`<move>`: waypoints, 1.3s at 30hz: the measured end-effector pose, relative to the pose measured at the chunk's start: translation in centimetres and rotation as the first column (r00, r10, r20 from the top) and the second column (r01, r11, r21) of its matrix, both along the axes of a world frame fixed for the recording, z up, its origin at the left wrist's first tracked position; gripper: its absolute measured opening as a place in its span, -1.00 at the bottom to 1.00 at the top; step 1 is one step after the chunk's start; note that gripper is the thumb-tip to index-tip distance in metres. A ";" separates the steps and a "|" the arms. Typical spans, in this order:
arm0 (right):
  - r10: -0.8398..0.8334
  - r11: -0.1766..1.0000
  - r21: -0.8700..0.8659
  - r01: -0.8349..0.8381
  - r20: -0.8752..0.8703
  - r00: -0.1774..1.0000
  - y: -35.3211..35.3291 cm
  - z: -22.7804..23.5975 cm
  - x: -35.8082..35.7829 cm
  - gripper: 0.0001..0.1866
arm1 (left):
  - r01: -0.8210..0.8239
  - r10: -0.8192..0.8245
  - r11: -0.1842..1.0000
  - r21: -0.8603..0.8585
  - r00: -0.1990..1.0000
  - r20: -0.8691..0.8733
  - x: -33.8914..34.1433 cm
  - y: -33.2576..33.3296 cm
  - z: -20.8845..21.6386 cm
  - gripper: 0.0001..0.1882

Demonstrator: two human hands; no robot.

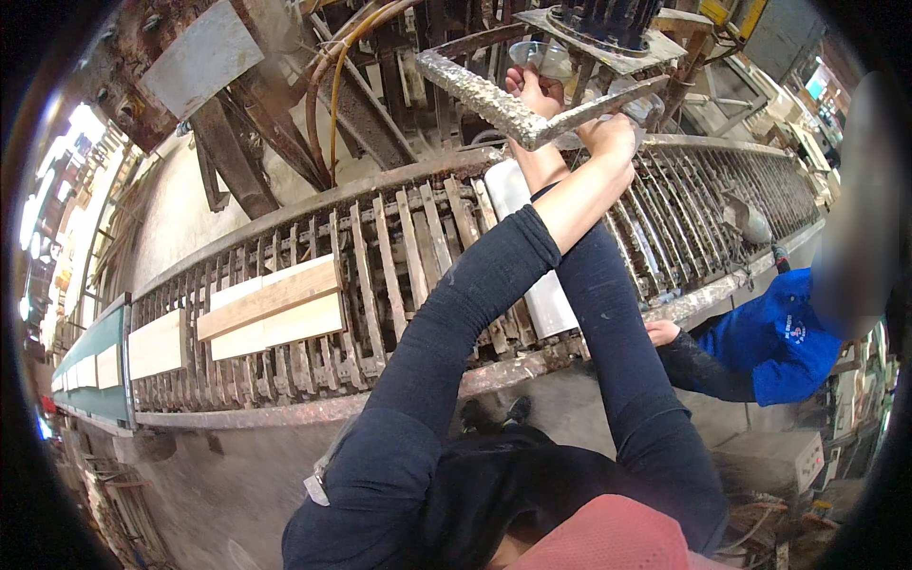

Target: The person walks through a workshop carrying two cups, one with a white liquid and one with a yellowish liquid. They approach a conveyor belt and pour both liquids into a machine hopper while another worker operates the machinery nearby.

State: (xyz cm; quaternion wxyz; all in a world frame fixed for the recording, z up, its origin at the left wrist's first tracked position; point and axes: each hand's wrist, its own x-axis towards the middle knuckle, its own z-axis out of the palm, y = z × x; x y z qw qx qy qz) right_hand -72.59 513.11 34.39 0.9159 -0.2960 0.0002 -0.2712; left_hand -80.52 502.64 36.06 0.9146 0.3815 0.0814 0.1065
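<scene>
- Reaching up and forward with both arms in dark, close-knit sleeves, I have them crossed over a long slatted conveyor [399,256] of rusty metal bars, gritty and flaking along its rails.
- At the far left, pale flat tiles [157,344] lie in a row on the slats, smooth and rectangular; the nearest one [271,309] carries a light wooden plank laid aslant across its top.
- Above them a grey sheet-metal plate [201,57] hangs tilted on dark, corroded girders, and a yellow hose [334,85] curves down beside them.
- My left hand [538,93] is curled around a clear plastic cup [540,57], thin-walled and round, held up just under the square base plate of the machine [608,33] overhead.
- In front of that hand runs an angled metal frame [518,112], an L-shaped bar crusted with a rough, silvery, pebbled coating; its corner sits between my two wrists.
- A glossy white tile [546,294] lies lengthwise on the slats below my forearms, partly hidden by them.
- My right hand [613,133] is closed, knuckles up, pressed against the frame's right arm, with the rim of a second clear cup [646,109] showing beside it; I cannot tell whether the fingers actually grip that cup.
- At the right, another person in a blue jacket [779,332] rests a hand [662,332] on the conveyor's near rail.
</scene>
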 end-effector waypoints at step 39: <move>0.327 0.945 -0.011 -0.328 -0.054 0.944 -2.0 -1.1 1.7 -0.90 | 0.172 -0.172 0.985 0.017 0.983 0.056 -2.2 2.0 1.7 -0.80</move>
